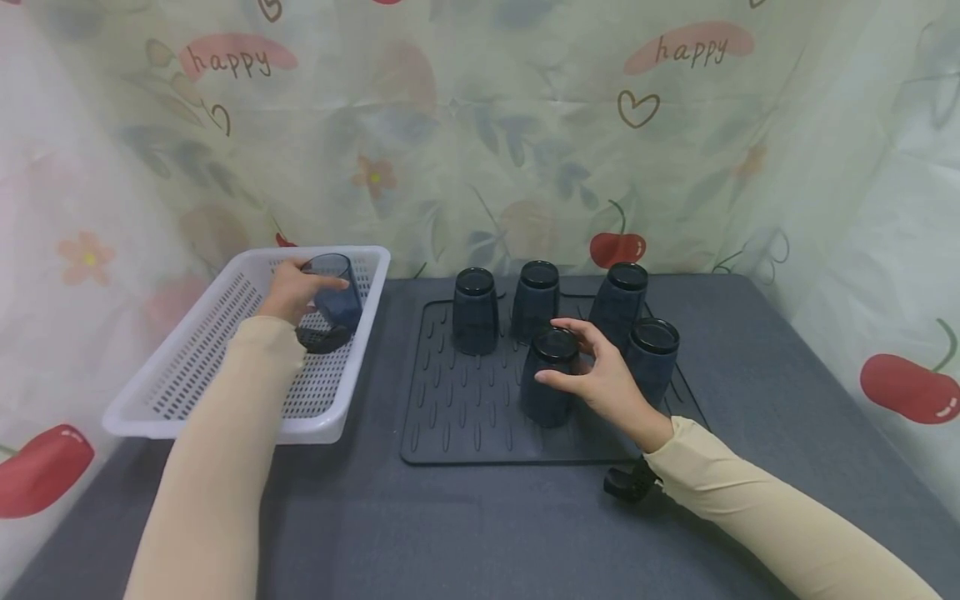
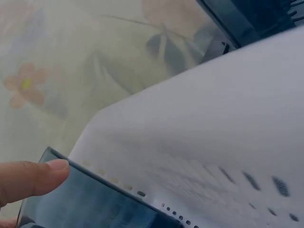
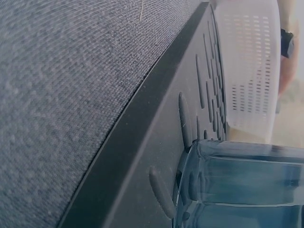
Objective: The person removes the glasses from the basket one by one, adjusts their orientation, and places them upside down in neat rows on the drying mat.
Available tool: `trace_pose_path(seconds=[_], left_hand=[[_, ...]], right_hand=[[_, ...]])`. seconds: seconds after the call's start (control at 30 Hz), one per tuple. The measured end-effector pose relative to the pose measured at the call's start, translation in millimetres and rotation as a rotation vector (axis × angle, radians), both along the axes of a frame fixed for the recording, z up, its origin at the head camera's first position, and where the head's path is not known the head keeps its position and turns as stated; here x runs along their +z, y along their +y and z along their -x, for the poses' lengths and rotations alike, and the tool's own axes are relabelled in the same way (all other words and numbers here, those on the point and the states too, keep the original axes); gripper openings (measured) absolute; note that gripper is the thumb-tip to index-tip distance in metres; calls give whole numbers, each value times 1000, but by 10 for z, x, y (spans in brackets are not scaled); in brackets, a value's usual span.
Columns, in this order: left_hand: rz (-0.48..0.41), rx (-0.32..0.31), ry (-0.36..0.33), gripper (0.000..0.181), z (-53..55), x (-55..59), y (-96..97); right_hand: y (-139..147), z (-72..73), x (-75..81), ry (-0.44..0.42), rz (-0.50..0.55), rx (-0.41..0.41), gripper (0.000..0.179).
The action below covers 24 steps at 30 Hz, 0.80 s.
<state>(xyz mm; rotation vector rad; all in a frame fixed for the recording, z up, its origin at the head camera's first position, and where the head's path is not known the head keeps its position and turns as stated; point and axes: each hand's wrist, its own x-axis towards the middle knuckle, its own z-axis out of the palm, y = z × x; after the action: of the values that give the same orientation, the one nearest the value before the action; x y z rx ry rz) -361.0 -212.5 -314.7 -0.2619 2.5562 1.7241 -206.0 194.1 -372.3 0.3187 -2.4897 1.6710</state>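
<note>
My left hand (image 1: 291, 290) reaches into the white plastic basket (image 1: 347, 400) and grips a blue-tinted drinking glass (image 1: 341, 296) near its upper end. In the left wrist view, the thumb lies on this glass (image 2: 95, 194) beside the basket's wall (image 2: 190, 109). On the black drying mat (image 1: 457, 433), my right hand (image 1: 603, 379) has its thumb and fingers curled round the upper part of a dark blue glass (image 1: 546, 400). That glass stands upside down near the front of the mat. The right wrist view shows the lower part of this glass (image 3: 247, 180) down at the mat's ridges.
Several more upside-down glasses stand on the mat: one at back left (image 1: 476, 312), one at back middle (image 1: 536, 300), and two at the right, the nearer one (image 1: 652, 358) close to my right hand. A grey cloth (image 1: 450, 533) covers the table. A patterned curtain (image 1: 480, 150) hangs behind.
</note>
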Motion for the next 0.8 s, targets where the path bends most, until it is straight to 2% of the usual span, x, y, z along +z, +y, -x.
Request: trace_pose_path(seconds=[0.23, 0.5, 0.8], left_hand=[[10, 41, -4, 74, -55, 9, 27], [62, 43, -1, 73, -165, 54, 17], [136, 3, 3, 91, -226, 88, -72]], right_hand=[[2, -4, -2, -4, -8, -6, 76], [8, -6, -12, 1, -17, -2, 72], [8, -3, 0, -3, -24, -5, 75]])
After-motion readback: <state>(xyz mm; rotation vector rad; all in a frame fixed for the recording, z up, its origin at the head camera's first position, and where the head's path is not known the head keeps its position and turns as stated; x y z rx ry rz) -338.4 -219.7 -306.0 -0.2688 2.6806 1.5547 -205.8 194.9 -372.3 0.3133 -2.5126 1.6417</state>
